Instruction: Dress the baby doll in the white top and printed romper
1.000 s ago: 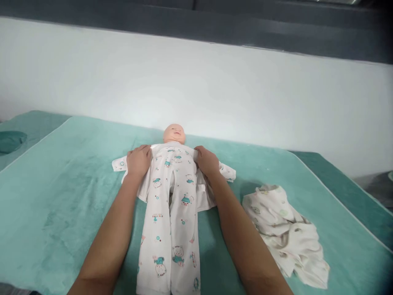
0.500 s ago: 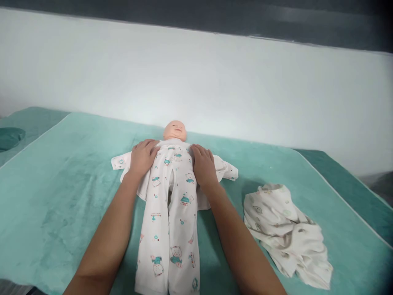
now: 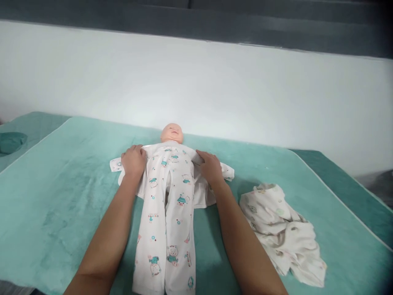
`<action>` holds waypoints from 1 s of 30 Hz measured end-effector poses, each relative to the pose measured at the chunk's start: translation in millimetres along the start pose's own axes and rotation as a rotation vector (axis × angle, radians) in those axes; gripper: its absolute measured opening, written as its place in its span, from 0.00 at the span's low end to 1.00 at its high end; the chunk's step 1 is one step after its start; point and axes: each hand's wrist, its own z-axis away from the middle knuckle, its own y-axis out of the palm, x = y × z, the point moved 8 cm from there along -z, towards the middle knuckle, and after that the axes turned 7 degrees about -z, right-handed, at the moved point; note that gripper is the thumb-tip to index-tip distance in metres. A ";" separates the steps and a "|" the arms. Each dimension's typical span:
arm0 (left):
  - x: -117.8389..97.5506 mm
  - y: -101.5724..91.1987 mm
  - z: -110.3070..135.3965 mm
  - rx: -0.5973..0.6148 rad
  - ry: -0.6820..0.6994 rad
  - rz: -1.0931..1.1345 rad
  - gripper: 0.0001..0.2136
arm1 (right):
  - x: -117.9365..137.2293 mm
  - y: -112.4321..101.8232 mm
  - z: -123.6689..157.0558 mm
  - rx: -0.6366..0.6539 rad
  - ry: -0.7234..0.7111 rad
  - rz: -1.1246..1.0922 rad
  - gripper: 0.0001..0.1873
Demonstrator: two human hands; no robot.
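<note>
A baby doll [image 3: 172, 133] lies on its back on a teal blanket [image 3: 61, 192], head toward the wall. White printed pants [image 3: 167, 221] are laid over its body, and a white printed top [image 3: 201, 196] is spread open beneath it. My left hand [image 3: 133, 160] rests on the garment at the doll's left side, fingers curled over the fabric edge. My right hand [image 3: 210, 167] lies flat on the cloth at the other side, fingers stretched out.
A crumpled white printed garment [image 3: 282, 233] lies on the blanket to the right. A white wall [image 3: 215, 90] runs behind the bed. A darker teal cloth [image 3: 10, 141] sits at the far left edge.
Both hands have slid outward from the doll's chest to its sides. The left hand's fingers have curled over the fabric.
</note>
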 end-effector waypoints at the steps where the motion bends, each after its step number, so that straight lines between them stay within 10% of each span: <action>1: -0.5 1.1 -0.1 -0.005 -0.003 -0.006 0.18 | 6.9 -3.8 -0.4 -0.023 -0.024 -0.034 0.35; 6: -4.0 8.0 -0.3 -0.015 0.005 -0.050 0.18 | 108.3 -0.3 -9.1 -0.047 -0.296 -0.119 0.25; 12: -3.5 5.7 0.9 -0.012 0.040 -0.035 0.18 | 209.9 83.3 -39.4 0.486 -0.412 0.317 0.10; 17: -2.9 6.7 1.1 0.014 0.050 -0.027 0.17 | 212.1 106.2 -41.6 0.545 -0.415 0.445 0.14; 30: 9.7 0.9 4.1 -0.007 -0.028 0.054 0.17 | 186.2 68.0 -43.8 0.638 -0.401 0.561 0.20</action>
